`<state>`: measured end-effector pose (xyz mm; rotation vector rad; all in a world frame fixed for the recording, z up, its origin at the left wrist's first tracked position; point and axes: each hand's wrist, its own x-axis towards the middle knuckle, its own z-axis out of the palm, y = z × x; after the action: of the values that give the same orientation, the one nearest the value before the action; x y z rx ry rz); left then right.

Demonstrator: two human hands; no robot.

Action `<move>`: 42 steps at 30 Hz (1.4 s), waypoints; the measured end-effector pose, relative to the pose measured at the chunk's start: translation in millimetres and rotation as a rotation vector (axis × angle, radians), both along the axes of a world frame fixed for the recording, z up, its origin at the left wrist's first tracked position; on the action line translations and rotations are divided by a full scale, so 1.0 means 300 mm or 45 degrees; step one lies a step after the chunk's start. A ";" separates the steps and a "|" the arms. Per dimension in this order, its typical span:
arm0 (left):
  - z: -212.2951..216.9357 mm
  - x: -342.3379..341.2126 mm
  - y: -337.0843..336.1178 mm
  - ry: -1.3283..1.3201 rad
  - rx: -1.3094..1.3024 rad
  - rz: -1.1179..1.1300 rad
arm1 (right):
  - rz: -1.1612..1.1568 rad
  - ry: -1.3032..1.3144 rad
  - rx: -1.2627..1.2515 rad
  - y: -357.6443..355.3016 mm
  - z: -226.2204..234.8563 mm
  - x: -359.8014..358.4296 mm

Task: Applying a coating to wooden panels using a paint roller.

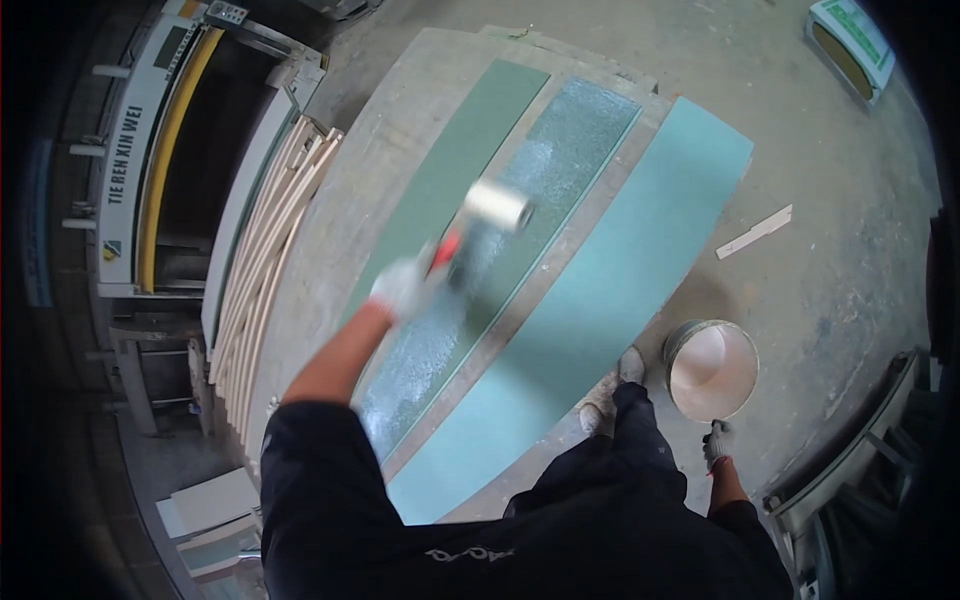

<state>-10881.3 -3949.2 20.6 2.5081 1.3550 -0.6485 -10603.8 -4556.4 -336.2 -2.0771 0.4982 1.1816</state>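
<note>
Roller grip: As far as the blur allows, the white-gloved left hand point(402, 287) is clamped around the red handle point(444, 251) of the cream-white cylindrical paint roller point(497, 206).
Roller location: over the middle of the wet, glossy green strip point(585, 125), near the dull green flat strip point(485, 125) on the left; contact with the wet face cannot be told.
Roller handling: judged light, with a stiff handle and a soft sleeve, slippery where wet; best held by the handle, clear of the sleeve.
Strip handling: judged thin and stiff across, liable to flex along the length; the coated face would be slick and easily marred, so hold is best taken at the long edges.
Bucket handling: the round, pale-walled bucket point(674, 350) at the right holds a whitish-pink substance; judged heavy, rim or handle the sound hold.
Right grip: the grey-white gloved right hand point(718, 440) is at the bucket's near rim, fingers apparently curled; whether clamped on it cannot be told.
Roller appearance: pale sleeve, dark end, outline smeared.
Strip appearance: middle one streaked with bluish-white shine; the wide pale turquoise strip point(600, 270) to the right is matt and even. All three lie lengthwise on a grey, flat work surface point(400, 110).
</note>
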 end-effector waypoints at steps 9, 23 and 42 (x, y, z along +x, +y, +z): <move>0.125 -0.124 -0.101 0.348 0.000 0.049 | 0.182 -0.068 0.120 -0.003 -0.069 -0.016; -0.001 0.330 0.182 -0.018 0.038 -0.248 | -0.382 -0.077 -0.051 -0.112 -0.084 0.004; 0.009 0.488 0.017 0.048 0.092 -0.262 | -0.413 -0.012 0.176 0.114 -0.031 0.085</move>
<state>-10734.8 -3944.1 23.3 2.7313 1.1613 -0.7016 -10578.3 -4522.3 -345.5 -1.8018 0.6988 0.9859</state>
